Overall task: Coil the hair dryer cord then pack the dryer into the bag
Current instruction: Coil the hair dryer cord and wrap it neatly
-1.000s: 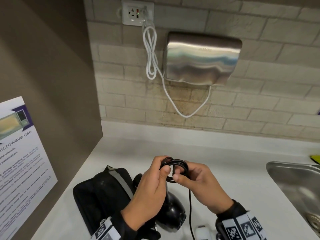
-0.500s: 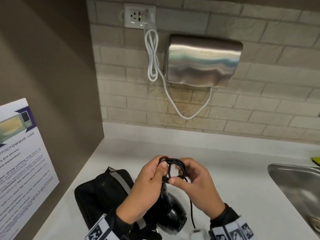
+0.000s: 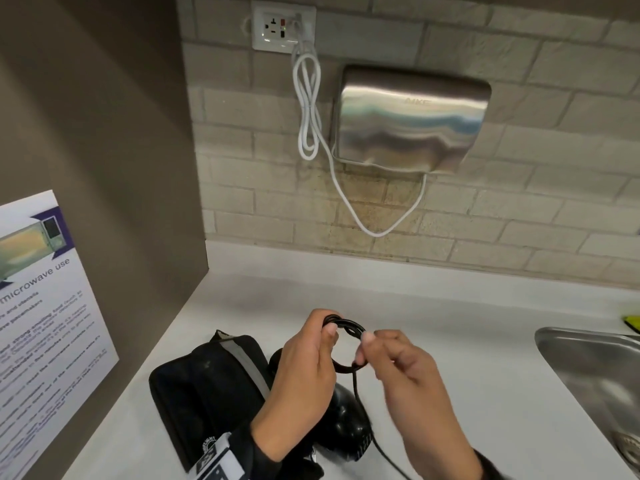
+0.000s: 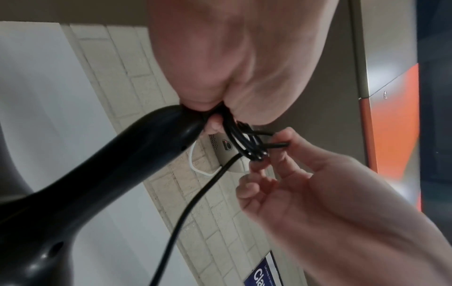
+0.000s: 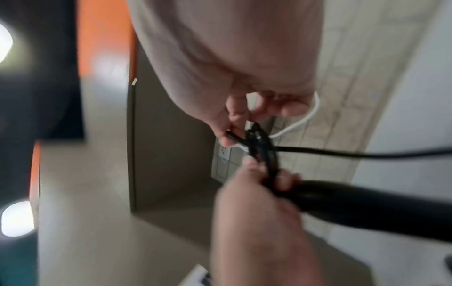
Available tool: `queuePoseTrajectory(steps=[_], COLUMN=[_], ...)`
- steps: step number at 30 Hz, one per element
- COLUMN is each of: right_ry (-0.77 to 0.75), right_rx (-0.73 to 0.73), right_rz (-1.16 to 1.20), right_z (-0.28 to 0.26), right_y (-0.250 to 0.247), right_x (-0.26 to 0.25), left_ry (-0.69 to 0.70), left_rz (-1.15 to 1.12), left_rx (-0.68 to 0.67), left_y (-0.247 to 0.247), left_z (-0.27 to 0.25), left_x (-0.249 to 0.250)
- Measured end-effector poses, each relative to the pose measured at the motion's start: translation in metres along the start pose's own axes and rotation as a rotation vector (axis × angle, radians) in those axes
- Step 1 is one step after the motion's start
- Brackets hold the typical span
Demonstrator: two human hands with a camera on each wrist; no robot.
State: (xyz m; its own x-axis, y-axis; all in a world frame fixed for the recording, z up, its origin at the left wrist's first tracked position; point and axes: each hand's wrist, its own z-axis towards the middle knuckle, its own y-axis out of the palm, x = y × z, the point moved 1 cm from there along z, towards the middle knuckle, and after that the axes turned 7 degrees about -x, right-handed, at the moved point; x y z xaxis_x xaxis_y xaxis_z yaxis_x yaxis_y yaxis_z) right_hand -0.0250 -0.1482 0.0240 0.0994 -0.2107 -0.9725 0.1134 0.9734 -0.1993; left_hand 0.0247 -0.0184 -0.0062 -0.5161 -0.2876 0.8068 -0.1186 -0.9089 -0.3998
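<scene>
- Since a second ago I've laid another turn onto the cord (image 3: 346, 344) coil, so coiling is nearly done; a loose tail still hangs.
- My left hand (image 3: 301, 382) pinches the coil against the dryer (image 3: 346, 420) handle.
- My right hand (image 3: 398, 372) pinches the loose strand.
- The bag (image 3: 207, 386) waits on the counter (image 3: 433, 327).

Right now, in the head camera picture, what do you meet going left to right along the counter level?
Poster → black bag → left hand → coiled cord → right hand → sink.
</scene>
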Motion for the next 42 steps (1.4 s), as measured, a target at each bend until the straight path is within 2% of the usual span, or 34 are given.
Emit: queuePoseTrajectory(steps=[2, 4, 8, 12, 13, 16, 18, 22, 26, 29, 31, 34, 36, 39, 40, 42], right_ry=[0.124, 0.134, 0.035, 0.014, 0.030, 0.173, 0.219, 0.100, 0.200, 0.351, 0.366, 0.220, 0.098, 0.092, 0.113, 0.079], right_rx=[-0.089, -0.147, -0.162, -0.120, -0.111, -0.081, -0.102, -0.218, -0.254, -0.385, -0.467, -0.435, -0.362, -0.286, -0.317, -0.498], right_rz=[0.158, 0.244, 0.127, 0.080, 0.134, 0.545, 0.723, 0.703, 0.746, 0.592, 0.417, 0.058, -0.028, 0.382, 0.560, 0.976], right_z=[-0.002, -0.005, -0.017, -0.021, -0.020, -0.017, -0.019, -0.020, -0.024, -0.026, -0.027, -0.028, -0.031, -0.035, -0.034, -0.032], right_y=[-0.010, -0.019, -0.026, -0.028, -0.028, -0.030, -0.036, -0.043, -0.050, -0.065, -0.075, -0.092, -0.099, -0.104, -0.104, -0.100], right_x=[-0.007, -0.009, -0.008, -0.004, -0.003, -0.008, -0.011, -0.007, -0.006, -0.016, -0.022, -0.024, -0.026, -0.030, -0.029, -0.033], left_ry=[0.014, 0.030, 0.043, 0.077, 0.086, 0.103, 0.109, 0.102, 0.112, 0.113, 0.122, 0.121, 0.101, 0.094, 0.098, 0.105], left_rz=[0.022, 0.045, 0.069, 0.096, 0.103, 0.116, 0.120, 0.110, 0.117, 0.120, 0.124, 0.114, 0.098, 0.097, 0.095, 0.090], left_rx=[-0.017, -0.018, 0.010, -0.006, -0.005, -0.006, -0.012, 0.008, -0.011, 0.034, 0.039, 0.040, 0.072, 0.060, 0.046, 0.021], left_y=[0.002, 0.003, 0.006, 0.009, 0.009, 0.011, 0.011, 0.011, 0.013, 0.010, 0.008, 0.006, 0.004, 0.004, 0.005, 0.008], left_z=[-0.003, -0.006, -0.004, -0.003, -0.003, -0.002, -0.001, 0.001, 0.001, 0.005, 0.007, 0.008, 0.010, 0.012, 0.012, 0.010], left_x=[0.002, 0.005, 0.004, 0.011, 0.014, 0.017, 0.016, 0.007, 0.001, -0.005, -0.007, -0.007, -0.009, -0.009, -0.007, -0.005])
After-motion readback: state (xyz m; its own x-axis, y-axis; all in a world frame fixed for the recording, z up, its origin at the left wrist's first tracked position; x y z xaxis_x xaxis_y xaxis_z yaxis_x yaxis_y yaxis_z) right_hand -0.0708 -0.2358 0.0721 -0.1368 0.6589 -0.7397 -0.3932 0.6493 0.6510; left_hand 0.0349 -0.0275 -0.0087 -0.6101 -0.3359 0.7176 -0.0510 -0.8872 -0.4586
